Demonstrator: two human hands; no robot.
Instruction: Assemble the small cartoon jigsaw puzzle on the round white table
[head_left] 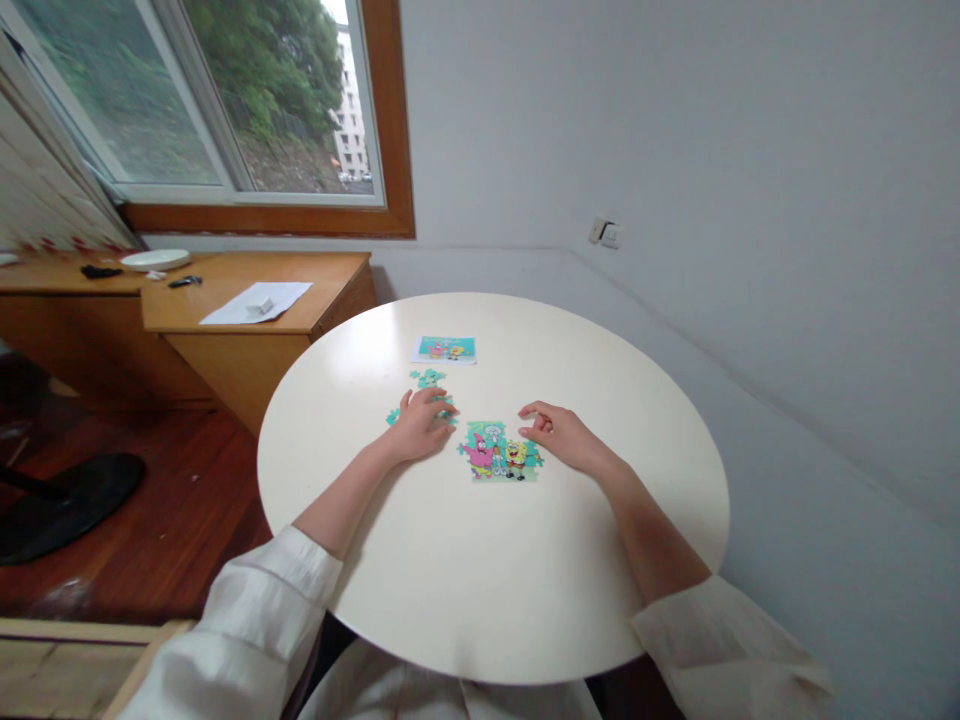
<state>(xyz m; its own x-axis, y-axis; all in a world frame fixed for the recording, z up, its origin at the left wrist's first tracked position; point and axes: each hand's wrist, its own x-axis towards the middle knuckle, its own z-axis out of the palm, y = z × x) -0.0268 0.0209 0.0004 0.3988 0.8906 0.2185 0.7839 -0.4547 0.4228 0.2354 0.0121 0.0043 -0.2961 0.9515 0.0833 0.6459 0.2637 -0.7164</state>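
A small cartoon jigsaw puzzle (501, 452), partly put together, lies in the middle of the round white table (450, 580). My left hand (421, 424) rests palm down on loose teal puzzle pieces (429, 379) to the left of it, fingers curled over them. My right hand (559, 434) sits at the puzzle's right edge, its fingers bent in a pinch against the upper right corner. What the right fingers hold is too small to make out. A printed reference picture (445, 348) lies further back on the table.
A wooden desk (247, 340) stands at the left under the window, with a white sheet of paper (256, 302), a white plate (155, 260) and small dark items. A black chair base (64, 500) sits on the wood floor. Grey walls close the right side.
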